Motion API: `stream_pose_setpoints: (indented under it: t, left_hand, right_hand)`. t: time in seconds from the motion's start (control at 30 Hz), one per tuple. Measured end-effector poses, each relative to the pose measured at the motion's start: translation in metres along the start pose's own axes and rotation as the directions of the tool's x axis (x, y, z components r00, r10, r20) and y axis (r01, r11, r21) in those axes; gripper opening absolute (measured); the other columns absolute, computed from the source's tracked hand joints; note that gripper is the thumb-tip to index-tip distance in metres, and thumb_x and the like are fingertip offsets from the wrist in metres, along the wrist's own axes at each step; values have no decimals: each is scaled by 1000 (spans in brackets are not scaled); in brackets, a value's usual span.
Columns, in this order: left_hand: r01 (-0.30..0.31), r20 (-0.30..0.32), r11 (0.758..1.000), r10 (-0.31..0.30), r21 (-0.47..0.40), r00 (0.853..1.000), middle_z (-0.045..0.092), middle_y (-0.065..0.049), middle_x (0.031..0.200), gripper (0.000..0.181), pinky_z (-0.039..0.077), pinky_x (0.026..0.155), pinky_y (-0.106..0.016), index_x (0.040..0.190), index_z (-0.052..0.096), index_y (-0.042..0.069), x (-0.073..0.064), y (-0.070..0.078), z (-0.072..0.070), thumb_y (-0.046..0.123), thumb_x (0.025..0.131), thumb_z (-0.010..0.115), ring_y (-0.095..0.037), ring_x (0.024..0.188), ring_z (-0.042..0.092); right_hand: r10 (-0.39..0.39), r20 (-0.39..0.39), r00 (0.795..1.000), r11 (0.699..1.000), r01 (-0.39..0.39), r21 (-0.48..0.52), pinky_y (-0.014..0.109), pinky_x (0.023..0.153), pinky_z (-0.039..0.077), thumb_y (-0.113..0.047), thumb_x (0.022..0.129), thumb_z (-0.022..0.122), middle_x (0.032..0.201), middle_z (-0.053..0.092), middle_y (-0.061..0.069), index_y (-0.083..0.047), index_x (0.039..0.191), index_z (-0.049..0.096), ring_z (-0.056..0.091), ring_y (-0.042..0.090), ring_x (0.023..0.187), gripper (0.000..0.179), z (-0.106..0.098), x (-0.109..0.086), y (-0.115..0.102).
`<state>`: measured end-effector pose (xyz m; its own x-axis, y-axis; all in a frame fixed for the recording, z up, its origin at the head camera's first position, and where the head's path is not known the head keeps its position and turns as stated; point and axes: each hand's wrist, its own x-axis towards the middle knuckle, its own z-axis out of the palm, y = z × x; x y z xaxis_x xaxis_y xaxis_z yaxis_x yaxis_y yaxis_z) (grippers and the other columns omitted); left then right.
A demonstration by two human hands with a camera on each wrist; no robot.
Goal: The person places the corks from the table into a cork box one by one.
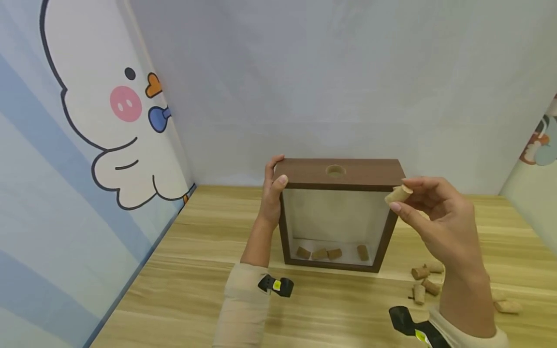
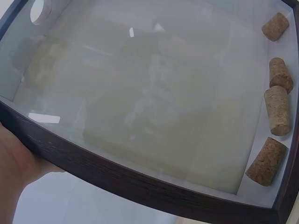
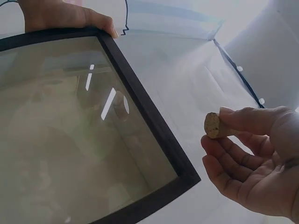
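Note:
A dark brown wooden display box point(image 1: 339, 165) with a clear front stands upright on the table, a round hole point(image 1: 335, 170) in its top. My left hand point(image 1: 273, 193) grips its upper left corner, thumb at the front edge and fingers behind. Several corks point(image 2: 277, 110) lie along the bottom inside the box. Between thumb and fingertips my right hand point(image 1: 444, 217) pinches a cork point(image 1: 398, 194), held tilted by the box's upper right corner. In the right wrist view the end of that cork point(image 3: 212, 125) shows, apart from the frame.
Several loose corks point(image 1: 420, 272) lie on the wood-grain table point(image 1: 196, 270) at the right, near my right forearm. Another cork point(image 1: 507, 306) lies farther right. A pale cloth wall point(image 1: 348, 87) rises behind the box, and a cartoon-printed curtain point(image 1: 87, 183) hangs at the left.

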<state>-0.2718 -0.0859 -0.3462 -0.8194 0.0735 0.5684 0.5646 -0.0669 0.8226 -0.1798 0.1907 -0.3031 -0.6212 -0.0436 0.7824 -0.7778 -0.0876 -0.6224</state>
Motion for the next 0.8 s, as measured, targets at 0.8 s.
stream_pose_setpoints:
  t: [0.8]
  left_hand:
    - [-8, -22, 1000, 8, -12, 1000, 18, -7, 147, 93, 10, 101, -54, 137, 29, 7, 3, -10, -1, 73, 75, 50, -22, 134, 12]
  right_hand:
    - [323, 202, 925, 866, -202, -457, 24, 67, 47, -8, 82, 71, 91, 63, 13, 4, 107, 58, 60, 18, 78, 31, 46, 80, 12]
